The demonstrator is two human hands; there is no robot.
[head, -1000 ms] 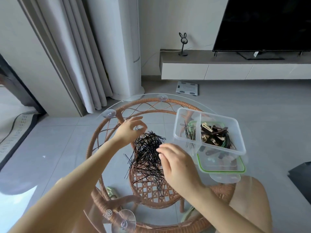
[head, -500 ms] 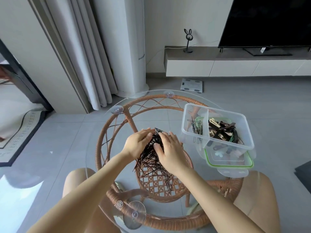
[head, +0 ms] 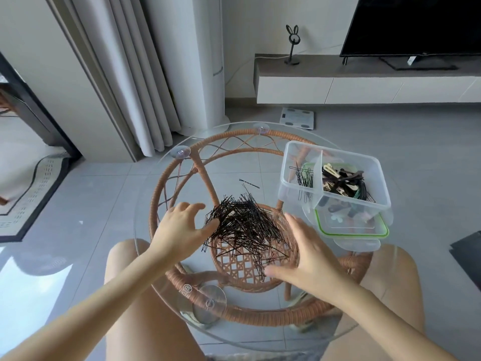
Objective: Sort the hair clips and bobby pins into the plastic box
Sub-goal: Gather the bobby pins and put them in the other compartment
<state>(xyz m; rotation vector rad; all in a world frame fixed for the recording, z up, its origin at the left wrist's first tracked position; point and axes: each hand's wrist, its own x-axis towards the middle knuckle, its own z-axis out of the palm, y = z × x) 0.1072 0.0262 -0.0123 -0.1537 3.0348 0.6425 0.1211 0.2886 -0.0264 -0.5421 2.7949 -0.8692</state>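
Between left hand (head: 182, 227) and right hand (head: 307, 254), loose bobby pins (head: 244, 225).

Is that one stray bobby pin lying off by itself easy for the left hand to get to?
Probably yes. The stray bobby pin lies alone on the glass table, beyond the pile of bobby pins. The left hand is open and empty at the pile's left edge, with only bare glass between.
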